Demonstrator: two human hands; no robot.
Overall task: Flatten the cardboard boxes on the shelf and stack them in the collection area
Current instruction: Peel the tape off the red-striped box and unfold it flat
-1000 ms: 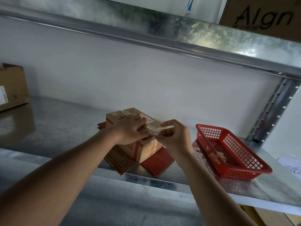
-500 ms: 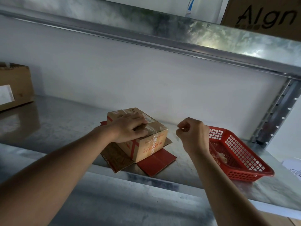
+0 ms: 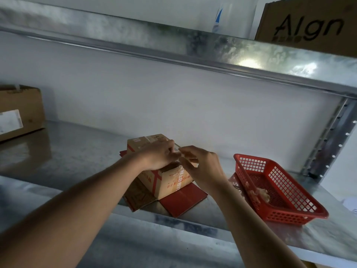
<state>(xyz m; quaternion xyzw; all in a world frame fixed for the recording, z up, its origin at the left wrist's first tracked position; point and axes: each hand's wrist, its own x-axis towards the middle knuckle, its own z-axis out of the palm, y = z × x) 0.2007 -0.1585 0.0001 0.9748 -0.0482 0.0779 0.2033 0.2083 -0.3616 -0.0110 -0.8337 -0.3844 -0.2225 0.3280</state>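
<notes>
A small brown cardboard box (image 3: 168, 182) with red tape and printing stands on flattened red-brown cardboard (image 3: 183, 200) near the front of the metal shelf (image 3: 77, 161). My left hand (image 3: 158, 157) lies on the box's top and holds it down, fingers curled over the right top edge. My right hand (image 3: 204, 167) is at that same edge, thumb and forefinger pinched at a strip of clear tape (image 3: 186, 158) and touching my left fingertips. The hands hide most of the top.
A red plastic basket (image 3: 289, 215) with crumpled tape scraps (image 3: 260, 192) sits right of the box. A larger brown box (image 3: 19, 111) stands at the far left. Another printed carton (image 3: 309, 26) is on the upper shelf. A perforated steel upright (image 3: 332, 140) rises at the right.
My right hand pulled tape off the box, swung right over the red basket, and has now come back to the box's top edge. My left hand stayed on the box.
</notes>
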